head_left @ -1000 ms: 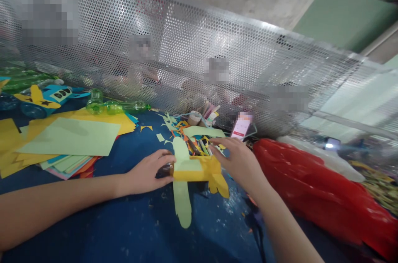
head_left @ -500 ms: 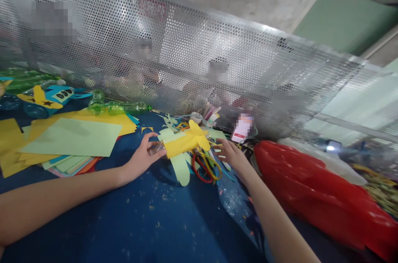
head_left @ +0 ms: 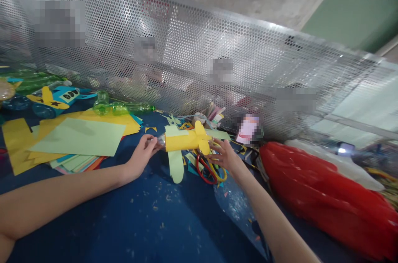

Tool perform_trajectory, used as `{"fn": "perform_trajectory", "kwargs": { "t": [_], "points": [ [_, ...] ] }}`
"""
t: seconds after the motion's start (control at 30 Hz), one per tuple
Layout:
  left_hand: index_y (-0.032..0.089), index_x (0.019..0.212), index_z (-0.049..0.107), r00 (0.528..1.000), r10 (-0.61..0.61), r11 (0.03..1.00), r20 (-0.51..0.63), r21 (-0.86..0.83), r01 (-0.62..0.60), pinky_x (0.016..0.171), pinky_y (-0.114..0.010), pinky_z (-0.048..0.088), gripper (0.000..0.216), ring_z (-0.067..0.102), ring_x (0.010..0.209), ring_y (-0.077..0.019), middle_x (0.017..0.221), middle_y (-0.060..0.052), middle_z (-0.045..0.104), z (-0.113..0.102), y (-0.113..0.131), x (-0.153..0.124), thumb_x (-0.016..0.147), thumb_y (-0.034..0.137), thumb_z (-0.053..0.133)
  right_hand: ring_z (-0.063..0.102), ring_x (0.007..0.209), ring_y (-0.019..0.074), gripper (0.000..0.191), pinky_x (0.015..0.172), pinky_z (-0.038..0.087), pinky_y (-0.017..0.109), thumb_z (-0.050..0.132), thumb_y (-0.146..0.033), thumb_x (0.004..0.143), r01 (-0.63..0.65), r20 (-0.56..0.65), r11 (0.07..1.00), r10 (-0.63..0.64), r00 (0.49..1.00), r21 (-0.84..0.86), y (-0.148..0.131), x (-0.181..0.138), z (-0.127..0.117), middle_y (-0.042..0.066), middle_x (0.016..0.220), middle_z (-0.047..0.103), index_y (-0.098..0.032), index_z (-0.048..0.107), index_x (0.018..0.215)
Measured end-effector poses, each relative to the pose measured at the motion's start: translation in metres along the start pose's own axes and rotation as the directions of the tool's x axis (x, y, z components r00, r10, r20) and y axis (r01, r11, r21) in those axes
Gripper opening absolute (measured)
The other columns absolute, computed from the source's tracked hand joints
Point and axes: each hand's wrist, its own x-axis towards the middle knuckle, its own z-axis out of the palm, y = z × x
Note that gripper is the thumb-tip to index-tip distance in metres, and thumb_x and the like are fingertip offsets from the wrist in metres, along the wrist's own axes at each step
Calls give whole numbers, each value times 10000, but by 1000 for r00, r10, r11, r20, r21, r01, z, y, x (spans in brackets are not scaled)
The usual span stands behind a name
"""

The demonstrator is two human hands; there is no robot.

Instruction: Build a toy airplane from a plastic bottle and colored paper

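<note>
A toy aeroplane made from a plastic bottle wrapped in yellow paper (head_left: 182, 142) is held up over the table. Pale green paper wings (head_left: 176, 167) stick out from its sides, and yellow rounded paper pieces (head_left: 203, 147) sit at its right end. My left hand (head_left: 145, 149) is closed around the clear bare end at the left. At the other end is my right hand (head_left: 226, 156), fingers spread beside the yellow pieces; whether they touch cannot be made out. Red-handled scissors (head_left: 205, 174) and yellow-handled scissors (head_left: 222, 175) lie below it.
Coloured paper sheets (head_left: 81, 136) are stacked at left, with green bottles (head_left: 124, 107) and a blue-and-yellow bottle plane (head_left: 59, 99) behind. A phone (head_left: 248, 128) leans near the perforated metal screen (head_left: 186, 43). A red plastic bag (head_left: 323, 196) lies at right. Paper scraps surround the scissors.
The toy aeroplane has turned to lie more level across my view. My right hand has come closer to its yellow end, while my left hand keeps its grip. The view has shifted slightly.
</note>
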Motion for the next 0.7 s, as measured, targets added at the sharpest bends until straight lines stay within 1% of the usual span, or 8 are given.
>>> {"fn": "perform_trajectory", "kwargs": {
  "t": [0.07, 0.17, 0.3, 0.4, 0.47, 0.53, 0.6, 0.7],
  "points": [
    [192, 869, 425, 998, -14, 996, -69, -92, 8, 973, -394, 445, 185, 610, 954, -163, 909, -37, 597, 0, 0, 1, 861, 368, 477, 688, 812, 214, 621, 702, 553, 365, 106, -593, 879, 36, 1, 999, -36, 999, -18, -3, -1, 2, 130, 1213, 573, -266, 359, 1342],
    [197, 797, 398, 992, -17, 989, -126, -145, -2, 966, -379, 459, 204, 614, 931, -153, 851, -17, 570, 0, 0, 3, 852, 368, 496, 685, 762, 199, 586, 670, 553, 346, 166, -586, 879, 57, -37, 998, -57, 998, -7, -7, -2, 4, 129, 1196, 582, -254, 396, 1304],
    [193, 699, 362, 995, -38, 993, -94, -116, 27, 952, -361, 451, 341, 622, 860, -142, 711, 32, 499, -1, 2, 3, 776, 429, 595, 674, 676, 185, 548, 637, 547, 334, 230, -570, 878, 69, -86, 997, -67, 994, 21, -13, -5, 5, 125, 1068, 639, -197, 493, 1181],
    [190, 691, 368, 996, -69, 996, -59, -68, 65, 945, -374, 426, 400, 622, 886, -167, 712, 27, 516, -1, 3, 2, 707, 471, 651, 666, 646, 182, 496, 626, 540, 329, 235, -510, 894, 133, -14, 972, -138, 990, -196, -16, -10, 10, 105, 940, 681, -183, 545, 1100],
    [190, 696, 371, 997, -63, 997, -52, -49, 61, 929, -385, 423, 418, 619, 899, -182, 711, 26, 518, -2, 3, 3, 686, 491, 661, 657, 627, 186, 417, 615, 531, 319, 319, -473, 879, 194, 77, 917, -178, 981, -348, -19, -15, 17, 74, 808, 697, -185, 603, 977],
    [190, 707, 377, 998, -52, 998, -47, -36, 50, 913, -388, 423, 417, 617, 897, -187, 722, 23, 519, -2, 2, 4, 687, 501, 654, 641, 603, 188, 328, 607, 514, 306, 425, -444, 843, 236, 143, 879, -193, 971, -413, -22, -22, 26, 40, 685, 686, -195, 638, 817],
    [187, 726, 392, 999, -37, 999, -39, -2, 37, 894, -377, 426, 396, 611, 886, -183, 744, 12, 537, -2, 0, 4, 700, 491, 645, 624, 581, 180, 289, 589, 488, 285, 464, -407, 834, 289, 204, 828, -214, 955, -481, -26, -31, 35, 19, 639, 673, -206, 645, 734],
    [181, 756, 427, 1000, -20, 996, -8, 84, 20, 833, -341, 436, 342, 598, 832, -168, 754, -4, 572, -2, -1, 4, 712, 439, 648, 593, 547, 161, 273, 529, 429, 252, 436, -340, 864, 399, 311, 639, -251, 916, -658, -32, -45, 49, 3, 629, 660, -219, 654, 751]
  ]
}}
